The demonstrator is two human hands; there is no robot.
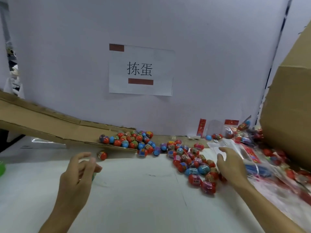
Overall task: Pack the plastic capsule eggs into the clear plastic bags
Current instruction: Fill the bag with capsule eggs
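Note:
Several red, blue and purple capsule eggs [193,163] lie in a loose heap on the white table, with more of them at the foot of a cardboard ramp [127,140]. One red egg [102,155] sits apart near the ramp's edge. My left hand [79,172] hovers over the table with its fingers loosely curled; something green shows under its fingers, too hidden to identify. My right hand [230,163] is spread open beside the heap, its fingertips near a stack of clear plastic bags [225,146].
A large cardboard box [289,115] stands at the right. Filled bags with red labels [244,132] pile up beside it. A white partition with a paper sign [140,69] closes off the back. A green object [2,169] shows at the left edge.

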